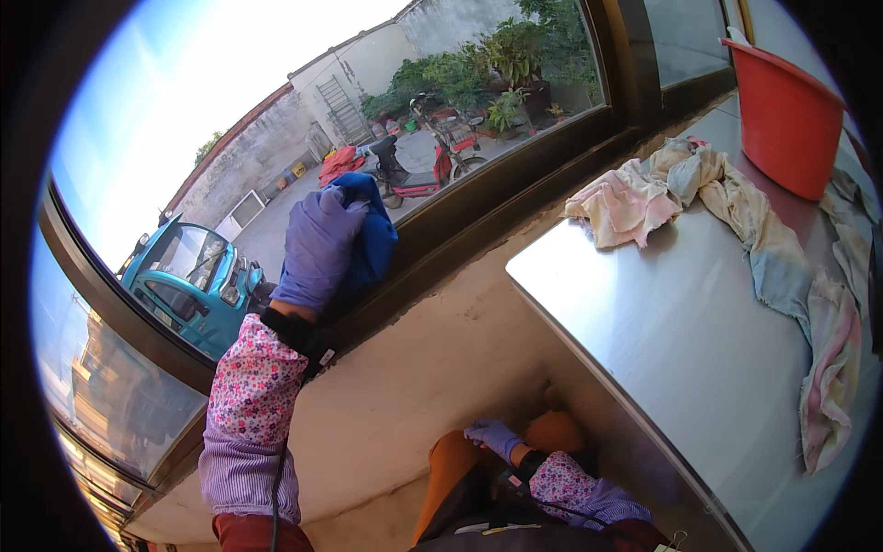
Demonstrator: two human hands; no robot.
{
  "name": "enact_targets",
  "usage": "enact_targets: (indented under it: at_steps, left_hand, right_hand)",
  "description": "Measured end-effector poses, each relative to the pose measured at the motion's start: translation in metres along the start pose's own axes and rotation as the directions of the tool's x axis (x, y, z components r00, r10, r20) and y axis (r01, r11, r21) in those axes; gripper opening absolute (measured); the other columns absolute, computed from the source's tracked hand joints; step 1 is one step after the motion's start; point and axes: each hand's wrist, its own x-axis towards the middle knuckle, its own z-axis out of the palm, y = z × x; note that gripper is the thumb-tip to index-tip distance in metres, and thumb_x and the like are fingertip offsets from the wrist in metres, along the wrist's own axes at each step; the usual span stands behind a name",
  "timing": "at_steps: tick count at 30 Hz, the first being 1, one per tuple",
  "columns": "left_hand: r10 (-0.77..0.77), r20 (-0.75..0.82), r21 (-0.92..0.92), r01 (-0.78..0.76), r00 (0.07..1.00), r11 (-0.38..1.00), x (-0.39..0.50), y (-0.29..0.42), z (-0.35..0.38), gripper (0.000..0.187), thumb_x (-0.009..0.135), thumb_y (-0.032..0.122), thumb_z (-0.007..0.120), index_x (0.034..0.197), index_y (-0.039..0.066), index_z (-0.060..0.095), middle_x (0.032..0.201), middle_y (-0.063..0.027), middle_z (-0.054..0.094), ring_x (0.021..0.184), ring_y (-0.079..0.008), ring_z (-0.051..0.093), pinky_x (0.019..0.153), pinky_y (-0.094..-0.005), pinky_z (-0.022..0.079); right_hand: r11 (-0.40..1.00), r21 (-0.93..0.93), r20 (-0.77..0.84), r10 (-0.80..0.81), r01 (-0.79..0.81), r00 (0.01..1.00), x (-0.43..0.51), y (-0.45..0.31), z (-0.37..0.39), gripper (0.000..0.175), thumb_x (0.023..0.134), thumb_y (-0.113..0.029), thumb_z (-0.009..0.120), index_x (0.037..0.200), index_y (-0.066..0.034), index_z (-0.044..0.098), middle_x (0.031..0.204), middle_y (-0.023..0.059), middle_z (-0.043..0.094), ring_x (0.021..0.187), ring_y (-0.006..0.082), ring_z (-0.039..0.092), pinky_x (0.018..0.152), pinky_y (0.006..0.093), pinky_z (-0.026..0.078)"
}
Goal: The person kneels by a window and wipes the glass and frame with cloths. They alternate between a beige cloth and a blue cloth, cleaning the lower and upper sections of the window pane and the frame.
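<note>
My left hand [321, 245], in a purple glove, presses a bunched blue cloth [372, 238] to the window pane [227, 165], close above the dark lower frame [503, 186]. Part of the cloth lies behind the fingers. Low in the view, my right hand [495, 438], gloved the same way, rests by my knee in orange-brown trousers [448, 462]. Its fingers are small and partly turned from view, and I make out nothing held in them. Floral sleeve covers [252, 379] and dark wrist bands with cables are on both arms.
To the right stands a shiny metal-topped table [635, 324], its corner near the wall [414, 372]. On it lie a long twisted rag [772, 234] and a red plastic bucket [786, 117]. Through the glass show a blue vehicle [186, 276], a red scooter [421, 172] and potted plants [510, 62].
</note>
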Motion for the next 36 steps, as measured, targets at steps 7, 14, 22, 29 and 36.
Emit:
enact_targets:
  at_steps: [7,14,22,29,36]
  left_hand:
    - [0.132,-0.013,-0.015,-0.132,0.991,0.991,0.093,0.049,0.040,0.015,0.078,0.013,0.061,0.093,0.012,0.064,0.090,-0.0109,0.058,0.085,-0.0294,0.059,0.070,-0.0419,0.049]
    - [0.189,-0.076,-0.033,-0.192,0.979,0.981,0.181,0.097,0.088,0.014,0.079,0.015,0.062,0.091,0.014,0.068,0.093,-0.0091,0.060,0.087,-0.0282,0.062,0.070,-0.0411,0.050]
    - [0.151,-0.158,-0.177,-0.179,0.976,0.968,0.267,0.144,0.133,0.017,0.085,0.017,0.056,0.087,0.005,0.067,0.082,-0.0145,0.065,0.080,-0.0316,0.064,0.068,-0.0424,0.051]
    - [0.127,-0.139,-0.177,-0.151,0.982,0.973,0.315,0.189,0.166,0.021,0.088,0.019,0.051,0.094,0.008,0.068,0.088,-0.0077,0.067,0.090,-0.0247,0.062,0.078,-0.0404,0.041]
    - [0.202,-0.121,-0.037,-0.208,0.972,0.978,0.294,0.177,0.145,0.020,0.088,0.020,0.053,0.094,0.018,0.071,0.092,-0.0016,0.066,0.094,-0.0218,0.061,0.082,-0.0396,0.039]
  right_hand:
    - [0.995,-0.096,0.102,0.038,-0.028,0.994,-0.002,0.002,0.000,0.020,0.088,-0.032,0.063,0.085,-0.0125,0.066,0.076,-0.0013,0.059,0.073,0.0101,0.056,0.066,0.0267,0.045]
    - [0.992,-0.115,0.126,0.061,-0.046,0.990,-0.001,0.004,0.001,0.024,0.089,-0.032,0.063,0.089,-0.0079,0.067,0.081,0.0013,0.063,0.074,0.0118,0.057,0.065,0.0273,0.046]
    - [0.984,-0.176,0.159,0.066,-0.038,0.985,0.005,0.016,0.000,0.025,0.088,-0.031,0.065,0.097,-0.0075,0.068,0.085,0.0009,0.064,0.075,0.0113,0.057,0.066,0.0269,0.046]
    - [0.978,-0.196,0.195,0.112,-0.073,0.974,0.007,0.016,-0.002,0.027,0.088,-0.032,0.064,0.098,-0.0073,0.067,0.085,0.0021,0.064,0.075,0.0122,0.057,0.067,0.0261,0.046]
    - [0.993,-0.105,0.147,0.075,-0.060,0.986,0.003,0.007,-0.006,0.028,0.089,-0.038,0.060,0.088,-0.0102,0.063,0.076,0.0014,0.058,0.069,0.0137,0.053,0.064,0.0303,0.044]
